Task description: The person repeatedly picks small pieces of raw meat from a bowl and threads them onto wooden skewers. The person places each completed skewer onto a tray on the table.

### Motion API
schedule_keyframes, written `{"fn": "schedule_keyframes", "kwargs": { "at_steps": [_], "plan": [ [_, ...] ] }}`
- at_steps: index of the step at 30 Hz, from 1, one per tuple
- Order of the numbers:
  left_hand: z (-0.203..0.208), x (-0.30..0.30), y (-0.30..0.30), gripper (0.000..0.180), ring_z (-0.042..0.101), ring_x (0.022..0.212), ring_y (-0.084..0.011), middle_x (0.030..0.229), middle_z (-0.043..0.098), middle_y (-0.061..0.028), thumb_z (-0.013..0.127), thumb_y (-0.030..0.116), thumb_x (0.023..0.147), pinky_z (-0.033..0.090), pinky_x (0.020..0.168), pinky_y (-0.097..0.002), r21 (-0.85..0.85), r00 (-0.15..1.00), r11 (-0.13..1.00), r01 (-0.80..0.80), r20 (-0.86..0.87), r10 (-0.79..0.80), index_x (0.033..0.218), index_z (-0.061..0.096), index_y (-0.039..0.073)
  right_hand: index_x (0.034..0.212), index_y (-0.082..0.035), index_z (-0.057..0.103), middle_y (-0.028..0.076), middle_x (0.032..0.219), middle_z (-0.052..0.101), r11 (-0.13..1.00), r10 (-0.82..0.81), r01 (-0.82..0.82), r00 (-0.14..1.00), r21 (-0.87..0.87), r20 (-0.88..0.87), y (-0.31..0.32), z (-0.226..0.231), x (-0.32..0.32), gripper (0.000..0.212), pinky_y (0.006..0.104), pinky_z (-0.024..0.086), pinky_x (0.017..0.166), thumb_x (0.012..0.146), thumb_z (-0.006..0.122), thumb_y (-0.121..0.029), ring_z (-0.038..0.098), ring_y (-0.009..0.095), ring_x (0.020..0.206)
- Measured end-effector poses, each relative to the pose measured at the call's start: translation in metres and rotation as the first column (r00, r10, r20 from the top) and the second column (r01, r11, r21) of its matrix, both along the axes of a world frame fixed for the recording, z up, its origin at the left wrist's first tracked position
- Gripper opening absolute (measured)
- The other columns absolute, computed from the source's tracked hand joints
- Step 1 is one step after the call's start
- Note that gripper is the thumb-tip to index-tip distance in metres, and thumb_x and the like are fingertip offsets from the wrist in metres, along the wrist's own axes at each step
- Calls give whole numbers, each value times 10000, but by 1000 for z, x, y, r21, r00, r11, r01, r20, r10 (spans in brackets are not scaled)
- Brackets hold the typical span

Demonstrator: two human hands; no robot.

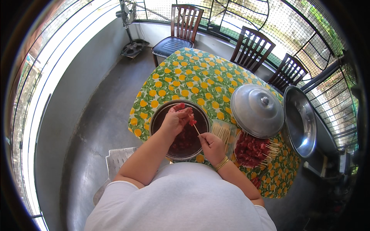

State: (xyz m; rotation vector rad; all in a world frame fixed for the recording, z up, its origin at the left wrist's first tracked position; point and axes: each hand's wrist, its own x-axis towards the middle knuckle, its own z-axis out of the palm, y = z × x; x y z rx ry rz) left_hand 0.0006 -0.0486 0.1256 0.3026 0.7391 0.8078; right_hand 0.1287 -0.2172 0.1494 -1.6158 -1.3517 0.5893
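My left hand (176, 119) hovers over a round dark bowl of raw red meat (162, 115), its fingers pinching a meat piece (191, 120) onto the tip of a thin wooden skewer (196, 129). My right hand (211, 145) grips the lower end of that skewer just right of the bowl. A bundle of bare skewers (221, 132) lies right beside it. Further right, a plate (235, 148) holds finished meat skewers (252, 150).
The round table (192, 77) wears a cloth printed with yellow fruit and green leaves. A domed metal lid (256, 111) and a large steel basin (300, 121) sit at the right. Three dark wooden chairs (181, 30) and a floor fan (129, 23) stand beyond.
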Motion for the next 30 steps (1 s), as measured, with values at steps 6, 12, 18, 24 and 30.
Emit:
{"fn": "schedule_keyframes", "kwargs": {
  "at_steps": [6,12,18,24,30],
  "plan": [
    [-2,-4,-1,317,684,891,-310,995,649,-155,630,-70,882,602,828,-453,-26,996,997,76,52,-75,1130,484,62,939,1,675,141,759,650,999,-1,-2,996,-40,-94,-1,-1,-2,102,307,496,632,920,643,-94,636,224,672],
    [-8,4,-10,305,687,896,-277,1031,657,-164,656,-38,881,591,856,-441,0,992,993,120,44,-120,1117,498,71,955,4,681,97,730,639,997,-44,32,983,-71,-180,2,-3,-7,116,283,474,610,937,628,-98,604,151,650],
    [-7,-1,-11,171,674,930,-240,1038,666,-152,658,76,921,582,886,-439,27,988,993,114,105,-116,1052,549,61,991,-19,678,-61,700,534,992,-48,4,936,-127,-349,7,-11,-2,126,196,354,537,983,594,-112,445,20,598],
    [-22,-7,10,115,676,936,-248,1034,670,-144,610,146,968,590,868,-461,23,999,1000,1,-32,-1,1023,581,49,979,-14,681,-57,703,541,993,-39,-3,937,-119,-346,5,-9,0,126,200,362,546,980,600,-111,452,23,614],
    [-21,-12,13,95,673,951,-251,1027,665,-152,573,108,982,598,851,-458,112,996,990,85,23,-88,1046,575,38,962,10,687,-7,697,588,992,-26,-9,962,-124,-273,3,-2,-2,136,224,408,560,956,610,-101,498,51,617]
  ]
}}
